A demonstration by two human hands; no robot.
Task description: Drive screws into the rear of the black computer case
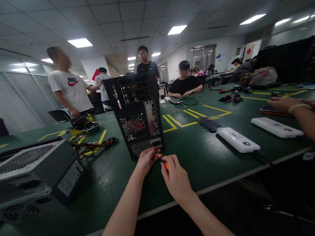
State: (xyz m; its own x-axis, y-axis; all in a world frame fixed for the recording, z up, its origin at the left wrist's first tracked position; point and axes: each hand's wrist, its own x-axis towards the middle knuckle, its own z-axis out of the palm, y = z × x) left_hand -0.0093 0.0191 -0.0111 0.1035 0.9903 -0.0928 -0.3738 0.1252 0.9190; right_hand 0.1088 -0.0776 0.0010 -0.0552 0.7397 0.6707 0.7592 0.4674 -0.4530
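Note:
A black computer case point(139, 112) stands upright on the green table, its rear side with vents, slots and ports turned to me. My right hand point(176, 178) is closed around the orange and black handle of a screwdriver point(164, 162), whose shaft points at the lower right of the case's rear. Close beside the tip, my left hand point(148, 160) has its fingers pinched together against the bottom of the case. Whatever those fingertips hold, if anything, is too small to make out.
Grey power supply units point(35, 176) sit at the left, near bundled cables point(94, 147). White power banks point(238, 140) lie to the right, one with a black cable over the table edge point(234, 177). A co-worker's arm point(312, 122) reaches in from the right. Several people are beyond the table.

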